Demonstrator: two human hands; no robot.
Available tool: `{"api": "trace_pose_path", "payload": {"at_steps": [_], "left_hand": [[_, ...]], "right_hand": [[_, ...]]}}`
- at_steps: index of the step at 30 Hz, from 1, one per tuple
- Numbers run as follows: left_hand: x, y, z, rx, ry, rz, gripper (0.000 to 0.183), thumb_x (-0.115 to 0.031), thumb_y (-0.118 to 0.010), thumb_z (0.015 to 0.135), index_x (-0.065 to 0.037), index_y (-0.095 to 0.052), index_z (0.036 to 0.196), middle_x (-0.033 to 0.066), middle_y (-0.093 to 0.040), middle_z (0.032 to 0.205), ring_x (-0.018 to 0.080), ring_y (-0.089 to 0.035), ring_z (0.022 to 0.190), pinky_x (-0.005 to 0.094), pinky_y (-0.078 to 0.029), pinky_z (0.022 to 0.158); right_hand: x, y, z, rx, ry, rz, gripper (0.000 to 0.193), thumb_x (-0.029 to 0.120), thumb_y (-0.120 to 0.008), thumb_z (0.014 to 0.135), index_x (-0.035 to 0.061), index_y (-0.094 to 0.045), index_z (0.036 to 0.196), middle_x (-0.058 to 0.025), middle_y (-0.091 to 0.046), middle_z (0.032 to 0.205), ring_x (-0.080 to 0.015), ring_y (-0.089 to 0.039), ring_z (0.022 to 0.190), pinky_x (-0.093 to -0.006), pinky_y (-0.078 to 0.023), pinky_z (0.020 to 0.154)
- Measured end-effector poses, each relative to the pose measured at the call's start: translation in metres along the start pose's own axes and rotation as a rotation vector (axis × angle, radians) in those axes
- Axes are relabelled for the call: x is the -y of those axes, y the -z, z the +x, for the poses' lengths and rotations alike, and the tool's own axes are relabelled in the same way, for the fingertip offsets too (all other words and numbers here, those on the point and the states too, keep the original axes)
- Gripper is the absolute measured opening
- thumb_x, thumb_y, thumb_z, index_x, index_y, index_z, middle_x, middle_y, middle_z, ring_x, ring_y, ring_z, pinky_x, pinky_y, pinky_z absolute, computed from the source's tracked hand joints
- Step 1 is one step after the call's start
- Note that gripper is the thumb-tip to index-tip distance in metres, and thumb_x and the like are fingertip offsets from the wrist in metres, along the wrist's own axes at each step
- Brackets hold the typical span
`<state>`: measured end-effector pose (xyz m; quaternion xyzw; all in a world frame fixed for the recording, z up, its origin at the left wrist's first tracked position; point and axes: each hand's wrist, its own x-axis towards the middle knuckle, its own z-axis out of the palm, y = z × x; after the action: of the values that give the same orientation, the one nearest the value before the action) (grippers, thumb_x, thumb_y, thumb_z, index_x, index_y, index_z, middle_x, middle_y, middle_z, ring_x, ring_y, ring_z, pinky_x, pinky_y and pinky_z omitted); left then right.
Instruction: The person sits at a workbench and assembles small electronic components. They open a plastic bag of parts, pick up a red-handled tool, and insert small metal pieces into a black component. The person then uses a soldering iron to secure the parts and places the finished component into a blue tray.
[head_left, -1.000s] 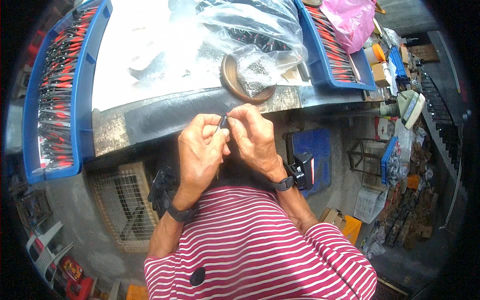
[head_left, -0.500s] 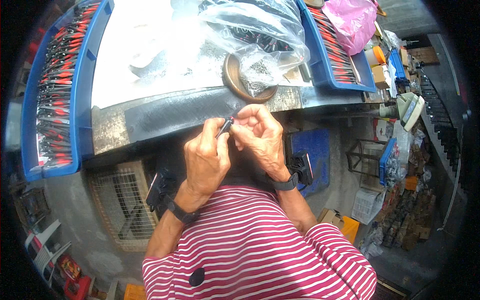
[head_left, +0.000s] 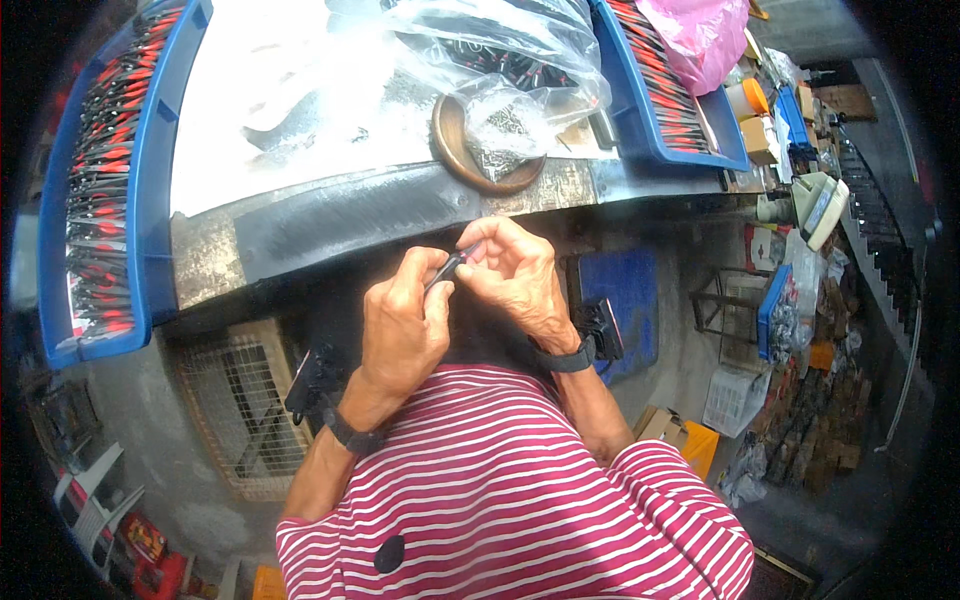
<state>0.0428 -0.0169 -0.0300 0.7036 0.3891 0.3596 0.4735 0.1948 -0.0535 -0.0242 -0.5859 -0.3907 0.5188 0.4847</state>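
In front of the bench edge, my left hand point(head_left: 403, 310) pinches a small dark rod-shaped piece point(head_left: 442, 272) between thumb and fingers. My right hand point(head_left: 517, 277) is at its upper end, thumb and forefinger closed together there. A reddish or pink bit shows at that end, too small to name. Just beyond my hands stands a round brown wooden bowl point(head_left: 452, 150), holding a clear plastic bag of small metal bits point(head_left: 505, 137). Behind it lies a big clear plastic bag point(head_left: 500, 55) with dark pieces inside.
A blue tray point(head_left: 150, 200) packed with slender black-and-red pieces point(head_left: 108, 165) stands at the left. Another blue tray point(head_left: 690, 158) with similar pieces is at the right, a pink plastic bag point(head_left: 700, 40) over it. The bench's front edge point(head_left: 350, 215) runs beyond my hands.
The bench and its contents have shifted slightly left and up in the view. My left hand has tilted a little, and more of the dark piece shows between my hands.
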Motion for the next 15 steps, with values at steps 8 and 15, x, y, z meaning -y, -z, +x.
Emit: {"api": "trace_pose_path", "payload": {"at_steps": [8,15], "left_hand": [[-0.004,0.003,-0.007,0.122,0.190,-0.136,0.017,0.007,-0.057,0.078,0.005,-0.058,0.095,0.0206,-0.066,0.077,0.0259,-0.069,0.070,0.0315,-0.051,0.060],[-0.003,0.011,-0.011,0.289,0.533,-0.486,0.014,-0.003,-0.059,0.086,0.004,-0.057,0.098,0.0050,-0.062,0.071,0.0049,-0.052,0.057,0.0192,-0.040,0.050]], "right_hand": [[-0.014,0.005,-0.008,0.034,-0.044,0.121,0.018,0.002,-0.067,0.079,0.0018,-0.058,0.095,0.0018,-0.056,0.081,-0.0032,-0.050,0.070,-0.0158,-0.040,0.061],[-0.023,0.005,-0.019,0.085,-0.203,0.346,0.017,0.008,-0.067,0.082,0.0010,-0.059,0.094,0.0004,-0.057,0.073,-0.0016,-0.043,0.058,-0.0163,-0.028,0.048]]}}
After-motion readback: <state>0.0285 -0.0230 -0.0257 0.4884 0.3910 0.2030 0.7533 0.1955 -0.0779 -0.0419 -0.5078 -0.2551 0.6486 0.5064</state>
